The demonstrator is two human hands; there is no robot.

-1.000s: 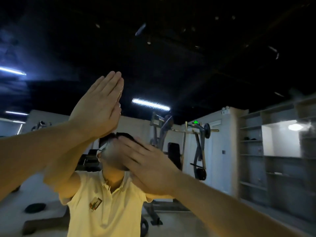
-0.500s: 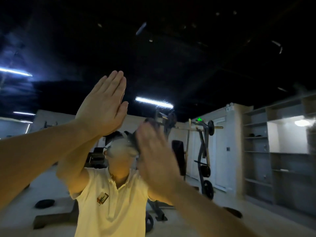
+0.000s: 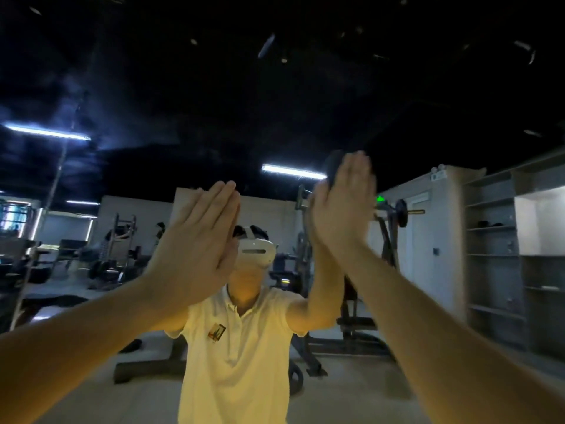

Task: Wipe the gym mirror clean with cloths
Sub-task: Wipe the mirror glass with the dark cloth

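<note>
**Mirror faces the person, both hands flat on the glass**

Mirror (image 3: 275, 87) stands upright directly in front of the person and fills the whole view. Its flat face points straight toward the camera. Its edges are outside the picture, so I cannot tell its long axis.

The left hand (image 3: 195, 249) lies flat on the glass near the middle of the view. Its fingers are straight and close together, and they point up and a little to the right. The grip is open. Whether a cloth lies under this palm, I cannot tell.

The right hand (image 3: 342, 215) is higher and to the right, apart from the left one, and it looks blurred. Its fingers are also straight and point almost straight up. It presses a dark cloth (image 3: 331, 166) against the glass with an open grip, not curled around it. Only a small part of the cloth shows, beyond the fingertips at the upper left of the hand, so its shape and long axis are hidden.

Between the two hands the glass reflects the person in a pale yellow shirt (image 3: 238, 347) with a white headset (image 3: 255, 250). Behind this reflection are a weight machine (image 3: 394, 215), grey shelves (image 3: 495, 255) on the right and a bright light strip (image 3: 293, 172) under a dark ceiling.
</note>
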